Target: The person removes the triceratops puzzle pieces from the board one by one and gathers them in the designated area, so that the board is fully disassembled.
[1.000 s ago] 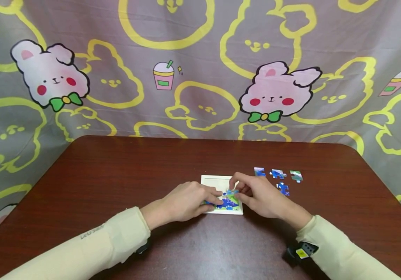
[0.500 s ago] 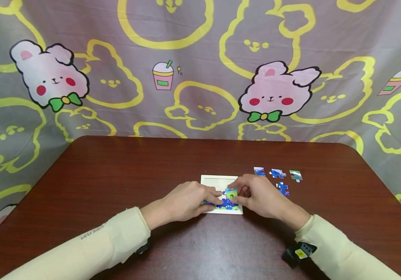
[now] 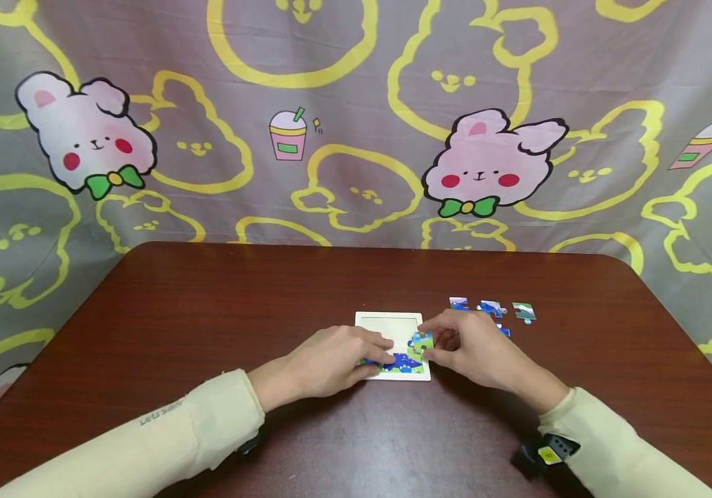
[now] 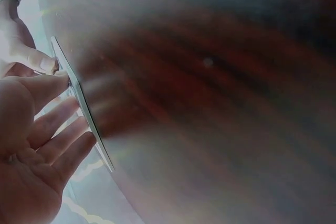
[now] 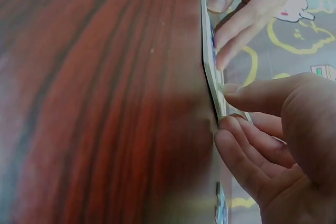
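Observation:
A white puzzle tray [image 3: 387, 315] lies on the table in front of me, its lower part filled with blue and green jigsaw pieces [image 3: 404, 362]. My left hand [image 3: 340, 356] rests over the tray's left side, with extended fingers on the pieces. At the right rim, my right hand [image 3: 477, 349] pinches a blue-green jigsaw piece [image 3: 421, 340] between thumb and fingers, tilted above the tray. The right wrist view shows the tray edge-on [image 5: 206, 51], with right thumb and fingertips close to its near end. In the left wrist view, my left thumb and fingers meet the tray edge [image 4: 84, 103].
Several loose jigsaw pieces lie beyond my right hand, among them a green one [image 3: 524, 311] and a blue one [image 3: 491, 308]. Another loose piece [image 3: 504, 331] is partly hidden by that hand. A patterned curtain [image 3: 356, 104] hangs behind the brown table [image 3: 238, 297].
My right hand has shifted slightly right, carrying the jigsaw piece from over the blue pieces to the tray's right rim and tilting it. My left hand has stayed in place.

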Motion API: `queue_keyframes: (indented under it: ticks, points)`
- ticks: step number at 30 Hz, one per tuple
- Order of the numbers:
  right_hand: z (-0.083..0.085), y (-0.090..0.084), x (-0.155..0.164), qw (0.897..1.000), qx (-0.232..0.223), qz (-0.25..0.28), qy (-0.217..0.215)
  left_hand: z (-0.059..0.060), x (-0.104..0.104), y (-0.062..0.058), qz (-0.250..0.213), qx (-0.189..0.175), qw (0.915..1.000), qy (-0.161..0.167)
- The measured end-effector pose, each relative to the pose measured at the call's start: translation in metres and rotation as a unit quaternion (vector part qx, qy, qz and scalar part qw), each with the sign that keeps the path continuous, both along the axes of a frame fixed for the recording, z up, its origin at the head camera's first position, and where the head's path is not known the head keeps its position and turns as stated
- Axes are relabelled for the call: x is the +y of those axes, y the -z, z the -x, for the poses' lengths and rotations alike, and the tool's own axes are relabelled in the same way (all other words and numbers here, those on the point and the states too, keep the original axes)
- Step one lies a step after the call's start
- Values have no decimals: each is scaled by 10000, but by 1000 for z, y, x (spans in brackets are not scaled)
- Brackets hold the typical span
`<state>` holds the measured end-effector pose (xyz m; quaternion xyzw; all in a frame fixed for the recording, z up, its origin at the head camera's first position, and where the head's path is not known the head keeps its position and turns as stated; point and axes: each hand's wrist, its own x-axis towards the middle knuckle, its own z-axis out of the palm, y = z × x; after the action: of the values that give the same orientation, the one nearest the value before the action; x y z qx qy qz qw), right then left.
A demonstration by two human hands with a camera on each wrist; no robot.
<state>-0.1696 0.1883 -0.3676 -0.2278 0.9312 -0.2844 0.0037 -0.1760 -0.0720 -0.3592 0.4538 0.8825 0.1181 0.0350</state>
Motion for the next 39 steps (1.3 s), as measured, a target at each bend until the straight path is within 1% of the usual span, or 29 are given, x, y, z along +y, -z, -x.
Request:
queue_keyframes:
  ticks: [5,9,12,16,20,24,30,36,39]
  points:
    - [-4,-5,14,9999,-1,-42,164,-1,0,0,45,37,10000,-39]
    - [-8,-9,35,9991,133,-4,414,-2,0,0,78,123,9999,-56]
    - [-10,-11,56,9973,295,77,663,-3,0,0,91,196,9998,-49]
    - [-13,-12,83,9931,409,107,1096,-4,-1,1,104,273,9996,-52]
    - [-17,-13,109,9877,483,-7,1484,-3,-2,1,139,322,9994,-32]
    - [-18,-10,131,9833,469,-177,1747,-3,-2,2,207,454,9988,12]
    - [-20,-5,151,9832,212,-419,1763,-4,-3,3,210,503,9985,14]
    - [-19,1,157,9823,139,-811,1685,-4,-4,3,286,554,9981,-29]
    - [-19,2,158,9814,73,-963,1661,-4,-3,2,373,495,9980,-96]
